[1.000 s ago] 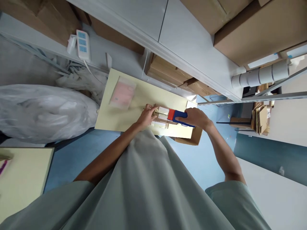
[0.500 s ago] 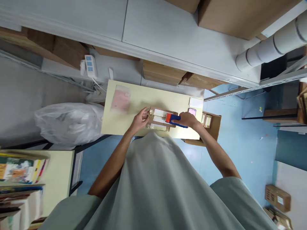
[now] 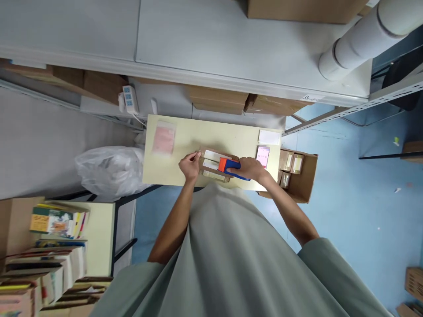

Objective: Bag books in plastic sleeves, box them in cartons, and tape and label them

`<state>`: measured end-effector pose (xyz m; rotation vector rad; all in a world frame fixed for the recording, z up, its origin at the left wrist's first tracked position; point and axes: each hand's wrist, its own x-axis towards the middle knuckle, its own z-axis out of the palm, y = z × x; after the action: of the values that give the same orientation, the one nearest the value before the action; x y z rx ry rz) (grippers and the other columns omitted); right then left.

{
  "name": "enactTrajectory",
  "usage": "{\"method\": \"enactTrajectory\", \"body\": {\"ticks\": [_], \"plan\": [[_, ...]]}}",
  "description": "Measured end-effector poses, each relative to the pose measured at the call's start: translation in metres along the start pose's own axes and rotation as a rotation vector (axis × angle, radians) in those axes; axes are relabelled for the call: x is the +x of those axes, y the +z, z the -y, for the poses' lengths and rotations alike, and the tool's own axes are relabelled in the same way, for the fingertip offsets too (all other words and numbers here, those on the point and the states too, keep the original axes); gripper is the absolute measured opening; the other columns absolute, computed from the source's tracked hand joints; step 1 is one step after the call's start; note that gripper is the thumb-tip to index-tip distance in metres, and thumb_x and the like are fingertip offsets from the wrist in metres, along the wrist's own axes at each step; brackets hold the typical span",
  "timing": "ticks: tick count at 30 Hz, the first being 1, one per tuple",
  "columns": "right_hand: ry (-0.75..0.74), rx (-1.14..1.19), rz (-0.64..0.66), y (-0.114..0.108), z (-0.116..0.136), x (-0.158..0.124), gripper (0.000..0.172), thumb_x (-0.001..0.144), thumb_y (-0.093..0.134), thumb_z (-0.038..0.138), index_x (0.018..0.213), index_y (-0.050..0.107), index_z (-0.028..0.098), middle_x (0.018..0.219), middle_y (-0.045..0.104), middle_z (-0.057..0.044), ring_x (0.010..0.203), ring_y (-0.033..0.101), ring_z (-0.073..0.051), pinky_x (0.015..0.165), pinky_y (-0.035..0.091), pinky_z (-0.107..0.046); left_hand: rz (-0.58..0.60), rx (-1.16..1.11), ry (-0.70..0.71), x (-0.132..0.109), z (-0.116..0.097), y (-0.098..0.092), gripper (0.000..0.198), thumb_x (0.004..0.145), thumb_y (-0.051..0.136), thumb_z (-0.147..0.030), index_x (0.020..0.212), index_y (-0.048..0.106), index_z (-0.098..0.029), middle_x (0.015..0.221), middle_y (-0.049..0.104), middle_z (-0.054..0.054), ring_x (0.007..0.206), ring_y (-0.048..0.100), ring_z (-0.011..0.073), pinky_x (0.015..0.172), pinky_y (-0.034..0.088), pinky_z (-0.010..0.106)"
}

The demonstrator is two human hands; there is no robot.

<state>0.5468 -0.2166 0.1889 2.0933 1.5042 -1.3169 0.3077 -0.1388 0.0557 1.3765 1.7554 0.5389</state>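
At near edge of pale yellow surface [image 3: 185, 132]: cardboard box [image 3: 211, 155], lying flat, white labels on top. Right hand [image 3: 251, 168] clamped on blue-and-red tape dispenser [image 3: 228, 166], which rests on the box. Left hand [image 3: 189, 165] pinches the box's left end. Rightward: phone [image 3: 263, 156], white card [image 3: 269, 137]. Leftward: pink packet [image 3: 163, 139]. On floor beside: open carton [image 3: 309, 176].

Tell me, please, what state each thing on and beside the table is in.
Small brown cardboard box: lying flat on pale yellow table, left hand at its end.
Blue and red tape dispenser: gripped by right hand, on the box.
Flat rectangular phone: screen lit.
Large brown carton: open, small boxes inside.
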Motion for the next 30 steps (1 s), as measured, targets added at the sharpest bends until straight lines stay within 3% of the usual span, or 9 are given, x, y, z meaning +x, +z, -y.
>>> {"method": "enactTrajectory", "body": {"ticks": [6,10,13,17,22,30], "plan": [[0.065,0.071,0.091,-0.017,-0.062,-0.039,0.063,0.096,0.067,0.081,0.084,0.073,0.020,0.081,0.079,-0.012,0.074,0.075,-0.026,0.064,0.046,-0.033,-0.030,0.072,0.049,0.007,0.002,-0.004,0.035,0.095,0.063,-0.040,0.109,0.087,-0.018,0.115,0.086,0.011,0.111,0.079,0.0271,0.099,0.060,0.035],[0.105,0.102,0.086,-0.011,-0.105,-0.052,0.063,0.093,0.068,0.083,0.079,0.069,0.021,0.077,0.076,-0.009,0.068,0.071,-0.023,0.060,0.041,-0.032,-0.075,0.116,0.046,0.013,0.015,-0.017,0.035,0.095,0.063,-0.039,0.110,0.085,-0.016,0.113,0.086,0.012,0.110,0.079,0.0258,0.097,0.059,0.033],[0.102,0.081,0.096,0.003,-0.116,-0.043,0.062,0.095,0.068,0.082,0.083,0.071,0.020,0.081,0.077,-0.010,0.072,0.072,-0.024,0.061,0.041,-0.032,-0.096,0.135,0.069,0.012,0.021,-0.017,0.032,0.096,0.065,-0.038,0.108,0.085,-0.017,0.110,0.086,0.011,0.106,0.080,0.0248,0.097,0.060,0.032],[0.145,0.024,0.092,0.022,-0.110,-0.021,0.056,0.100,0.067,0.072,0.100,0.077,0.017,0.095,0.081,-0.014,0.089,0.077,-0.027,0.068,0.046,-0.030,-0.149,0.115,0.121,0.013,0.029,-0.010,0.026,0.097,0.068,-0.035,0.100,0.084,-0.016,0.103,0.086,0.011,0.098,0.081,0.0245,0.094,0.060,0.031],[0.181,-0.051,0.059,0.042,-0.084,0.005,0.054,0.104,0.067,0.063,0.122,0.077,0.012,0.117,0.081,-0.021,0.111,0.079,-0.032,0.083,0.054,-0.032,-0.147,0.124,0.144,0.016,0.038,-0.009,0.024,0.096,0.070,-0.037,0.097,0.083,-0.017,0.098,0.086,0.009,0.092,0.080,0.0235,0.090,0.061,0.031],[0.127,-0.159,-0.086,0.094,-0.028,0.036,0.041,0.106,0.066,0.041,0.129,0.077,0.009,0.112,0.081,-0.027,0.108,0.080,-0.039,0.088,0.060,-0.048,-0.126,0.115,0.134,0.009,0.043,-0.010,0.028,0.097,0.068,-0.041,0.100,0.083,-0.018,0.100,0.086,0.009,0.096,0.080,0.0237,0.093,0.061,0.032]]}}
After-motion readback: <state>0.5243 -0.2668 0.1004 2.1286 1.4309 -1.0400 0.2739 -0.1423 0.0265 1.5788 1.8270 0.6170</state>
